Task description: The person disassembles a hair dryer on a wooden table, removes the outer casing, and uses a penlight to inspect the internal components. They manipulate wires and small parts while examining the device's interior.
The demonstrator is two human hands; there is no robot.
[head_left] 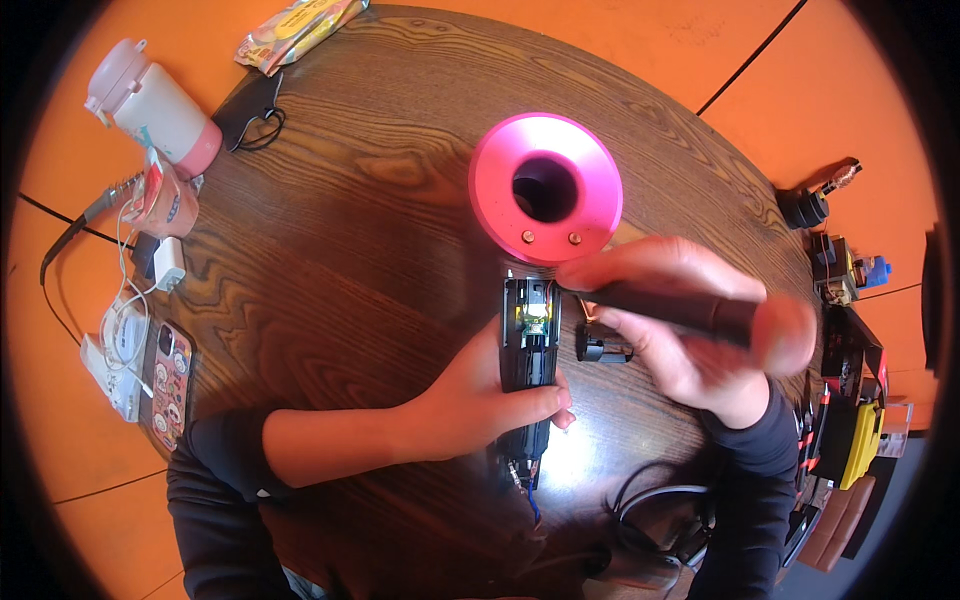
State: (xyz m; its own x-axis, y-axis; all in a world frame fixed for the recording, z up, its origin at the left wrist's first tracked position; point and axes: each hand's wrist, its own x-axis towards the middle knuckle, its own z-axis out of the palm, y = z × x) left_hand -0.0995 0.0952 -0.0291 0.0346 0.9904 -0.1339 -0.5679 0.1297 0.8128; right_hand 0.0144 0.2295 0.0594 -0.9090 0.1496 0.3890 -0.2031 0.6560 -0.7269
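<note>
My left hand (465, 400) is wrapped round the opened black handle (530, 372) of a hair dryer, which stands nearly in line with me. A small circuit board and a bright piece show inside its upper end. Directly beyond it is the round pink hair dryer head (597, 185), with two brass-coloured screws on its lower rim. My right hand (690, 360) grips a dark screwdriver (665, 308), its tip pointing left toward the handle's top. Motion blurs the hand and tool, so contact cannot be made out. Wires (530, 505) hang from the handle's near end.
A small black cylindrical part (600, 346) lies under my right hand. A coiled dark cable (660, 500) is at the near right. On the left are a phone (170, 385), white chargers (170, 265) and a bottle (165, 115). Tools and a yellow case (862, 445) line the right edge.
</note>
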